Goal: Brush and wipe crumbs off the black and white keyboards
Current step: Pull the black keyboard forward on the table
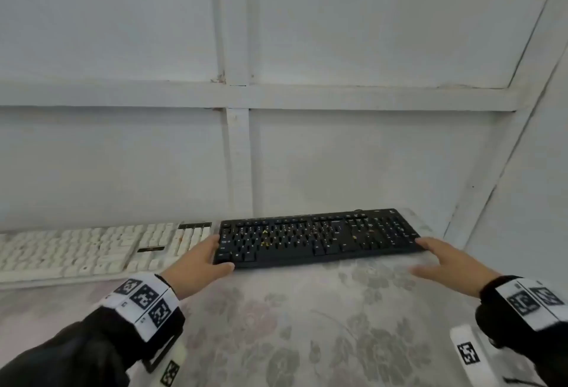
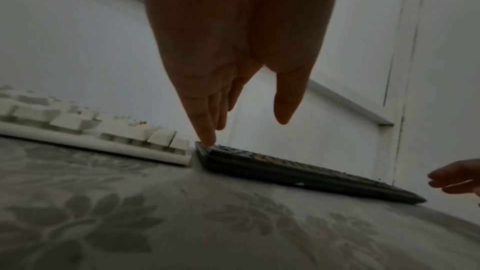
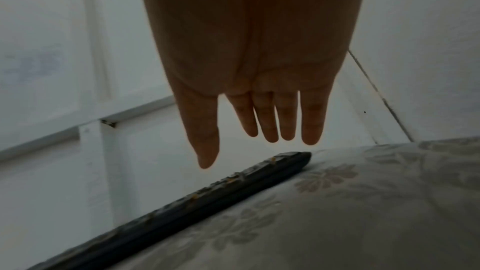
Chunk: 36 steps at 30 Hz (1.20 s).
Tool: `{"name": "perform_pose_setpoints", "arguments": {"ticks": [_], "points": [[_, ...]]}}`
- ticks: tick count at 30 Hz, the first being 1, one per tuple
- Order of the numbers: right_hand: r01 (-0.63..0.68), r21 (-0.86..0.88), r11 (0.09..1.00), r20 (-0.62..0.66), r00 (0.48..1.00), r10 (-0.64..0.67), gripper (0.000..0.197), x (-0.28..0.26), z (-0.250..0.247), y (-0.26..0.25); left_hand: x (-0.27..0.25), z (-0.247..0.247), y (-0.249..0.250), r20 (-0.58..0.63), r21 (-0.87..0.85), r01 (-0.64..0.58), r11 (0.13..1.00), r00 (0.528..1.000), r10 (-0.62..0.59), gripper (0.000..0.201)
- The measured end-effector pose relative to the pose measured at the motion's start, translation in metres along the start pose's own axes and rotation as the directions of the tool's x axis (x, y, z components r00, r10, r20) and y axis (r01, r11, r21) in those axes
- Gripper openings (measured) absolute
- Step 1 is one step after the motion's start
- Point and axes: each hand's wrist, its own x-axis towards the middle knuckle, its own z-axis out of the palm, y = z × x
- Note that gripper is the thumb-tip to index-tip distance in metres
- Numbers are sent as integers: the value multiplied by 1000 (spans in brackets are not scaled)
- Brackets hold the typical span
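Note:
A black keyboard (image 1: 316, 237) lies flat at the back right of the table, with yellow crumbs (image 1: 265, 243) scattered among its keys. A white keyboard (image 1: 76, 248) lies just left of it, and orange specks (image 2: 142, 123) sit on its keys. My left hand (image 1: 219, 253) is at the black keyboard's left end; a straight fingertip (image 2: 209, 140) touches its near left corner and the thumb hangs apart. My right hand (image 1: 425, 256) is at the right end of the black keyboard (image 3: 182, 210), its fingers (image 3: 267, 126) straight and hovering just above it. Neither hand holds anything.
A grey floral tablecloth (image 1: 307, 325) covers the table in front of the keyboards. A white panelled wall (image 1: 338, 156) rises directly behind them and meets a side wall (image 1: 528, 171) at the right. The two keyboards lie almost end to end.

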Motion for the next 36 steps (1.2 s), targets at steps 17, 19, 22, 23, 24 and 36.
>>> {"name": "perform_pose_setpoints", "arguments": {"ticks": [17,19,22,23,24,36], "points": [[-59,62,996,182,982,46,74,96,-18,18,53,15,-4,56,30,155,987,986,-157,89],[-61,72,996,213,976,44,74,102,-20,18,57,13,-1,70,17,186,982,980,-187,95],[-64,65,996,244,969,47,94,103,-24,16,60,15,2,33,19,214,977,976,-214,98],[-53,68,996,249,968,35,107,105,-23,18,61,16,2,17,13,217,976,976,-217,96],[-44,71,997,254,967,24,119,109,-22,21,62,17,3,4,7,220,975,975,-220,93],[35,106,994,239,969,-59,132,104,-21,36,56,23,-1,-61,-3,236,972,970,-236,74]]}}
